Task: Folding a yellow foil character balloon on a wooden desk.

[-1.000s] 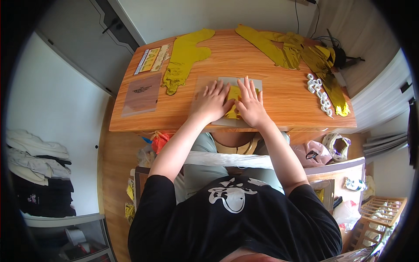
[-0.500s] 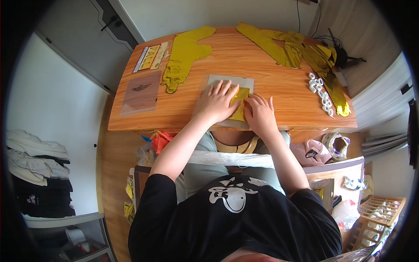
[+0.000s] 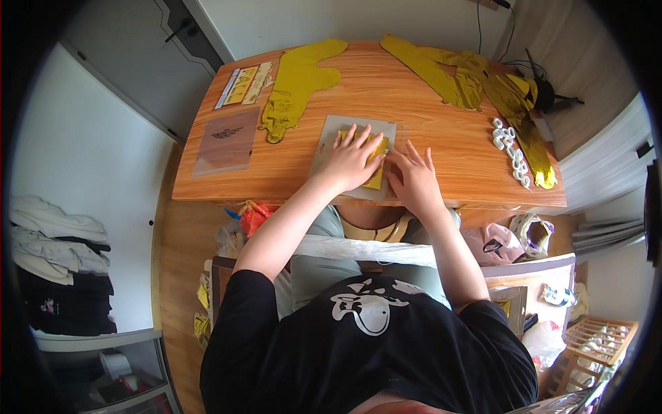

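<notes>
My left hand (image 3: 354, 160) lies flat with its fingers spread, pressing on a folded gold foil balloon (image 3: 374, 181). Beneath the foil is a grey rectangular sheet (image 3: 332, 126), set slightly askew near the table's front edge. Clear plastic shows along the sheet's right side. There my right hand (image 3: 416, 181) rests with its fingers apart, index fingertip and thumb close to the sheet's edge. The left palm covers part of the gold foil. A large flat gold foil balloon (image 3: 296, 83) lies beyond my left hand.
On the wooden table (image 3: 276, 183) lie a clear printed bag (image 3: 226, 141), a picture card (image 3: 241, 86), more gold foil balloons (image 3: 441, 76) and several white ribbon rolls (image 3: 516, 162). A black cable device (image 3: 548, 95) stands at the far right. Bags (image 3: 493, 245) sit below the right edge.
The grey sheet has turned a little and shifted left, with the gold foil on it. My right hand has moved slightly right relative to the sheet, its fingers spreading further.
</notes>
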### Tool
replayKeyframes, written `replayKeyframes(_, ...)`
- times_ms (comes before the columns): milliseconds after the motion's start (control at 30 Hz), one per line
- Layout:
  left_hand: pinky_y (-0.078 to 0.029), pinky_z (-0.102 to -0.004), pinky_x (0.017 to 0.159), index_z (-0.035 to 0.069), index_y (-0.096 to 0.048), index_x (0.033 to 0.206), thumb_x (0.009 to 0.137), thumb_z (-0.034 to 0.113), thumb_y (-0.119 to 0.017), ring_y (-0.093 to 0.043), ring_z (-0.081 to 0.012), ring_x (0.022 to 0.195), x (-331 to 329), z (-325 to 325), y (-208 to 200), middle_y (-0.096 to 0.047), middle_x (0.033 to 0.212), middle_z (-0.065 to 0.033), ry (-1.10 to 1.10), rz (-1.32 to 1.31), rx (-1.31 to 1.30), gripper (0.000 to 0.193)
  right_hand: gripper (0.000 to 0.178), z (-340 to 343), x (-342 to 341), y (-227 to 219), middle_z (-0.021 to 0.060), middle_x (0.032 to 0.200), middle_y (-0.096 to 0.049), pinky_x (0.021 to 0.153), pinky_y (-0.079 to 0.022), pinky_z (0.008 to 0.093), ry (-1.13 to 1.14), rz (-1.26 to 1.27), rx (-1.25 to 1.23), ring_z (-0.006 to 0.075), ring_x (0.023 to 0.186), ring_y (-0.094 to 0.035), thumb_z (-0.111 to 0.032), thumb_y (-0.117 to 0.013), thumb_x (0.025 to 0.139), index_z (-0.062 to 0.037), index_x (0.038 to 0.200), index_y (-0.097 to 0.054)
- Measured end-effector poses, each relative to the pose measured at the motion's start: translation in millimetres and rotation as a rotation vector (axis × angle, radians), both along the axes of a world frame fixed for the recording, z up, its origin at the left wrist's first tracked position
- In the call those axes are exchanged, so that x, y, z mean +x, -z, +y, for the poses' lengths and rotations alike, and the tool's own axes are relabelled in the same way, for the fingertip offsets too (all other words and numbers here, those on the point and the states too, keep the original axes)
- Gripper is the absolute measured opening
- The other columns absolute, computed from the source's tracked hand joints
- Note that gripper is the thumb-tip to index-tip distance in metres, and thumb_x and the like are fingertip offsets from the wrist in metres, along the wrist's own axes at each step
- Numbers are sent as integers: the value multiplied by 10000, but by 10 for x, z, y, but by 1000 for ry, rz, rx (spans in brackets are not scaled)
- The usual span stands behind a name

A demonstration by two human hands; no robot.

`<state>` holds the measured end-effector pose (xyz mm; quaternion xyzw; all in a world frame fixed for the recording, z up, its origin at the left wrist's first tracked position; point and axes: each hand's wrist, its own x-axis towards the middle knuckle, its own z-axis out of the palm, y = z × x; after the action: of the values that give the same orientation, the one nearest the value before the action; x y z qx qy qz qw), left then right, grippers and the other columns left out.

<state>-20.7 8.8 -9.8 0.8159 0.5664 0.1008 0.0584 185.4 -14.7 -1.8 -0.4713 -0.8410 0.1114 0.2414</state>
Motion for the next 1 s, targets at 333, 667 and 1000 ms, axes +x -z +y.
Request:
replayKeyframes(333, -132, -608, 1247, 246, -306, 1614, 1059, 523, -391, -185, -406, 1555, 115, 33, 7, -257, 1684, -121, 20, 83, 29, 627, 304, 58, 181, 10, 50, 1368, -665, 1225, -151, 646, -72, -53, 41, 335, 1444, -448, -229, -636, 969, -151, 1253, -711)
replayKeyframes(667, -44, -646, 1238, 242, -342, 1600, 906, 478, -669, -171, -365, 1571, -79, -84, -911, -275, 1678, -133, 377, -100, 161, 803, 138, 457, 1748, -175, 140, 993, -740, 849, -534, 429, 326, 413, 314, 351, 955, -691, -92, -712, 864, -72, 994, -752)
replayKeyframes(1000, -131, -621, 1239, 37, -551, 1389, 983, 323, -588, -298, -411, 1509, 51, -1458, -1682, -487, 1507, -206, 1089, -1349, -273, 498, 274, 1563, 3821, -150, 137, 1181, -700, 930, -540, 458, 1016, -37, 218, 352, 1076, -673, -331, -637, 921, -118, 1051, -753)
